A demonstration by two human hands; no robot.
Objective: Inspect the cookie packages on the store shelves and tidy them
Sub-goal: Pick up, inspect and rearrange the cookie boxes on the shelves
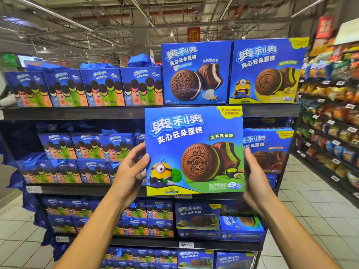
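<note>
Glossy cardboard box (194, 150) (smooth print)

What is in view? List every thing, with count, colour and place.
held box: one, blue with green cream cookie picture, in front of the middle shelf, upright, facing the camera.
top boxes: two large, blue, side by side on the top shelf's right part.
gift boxes: four in the top row, blue with cookie tubes, top shelf left; more on lower shelves.
brown-cookie box: one, blue, middle shelf, behind the held box on the right.
lower boxes: several, blue, lower shelves right.
price tag: one, white, lower shelf edge.
snack aisle: many mixed-colour bags, far right.
left hand: fingers grip the held box's left edge.
right hand: grips its right edge.
</note>
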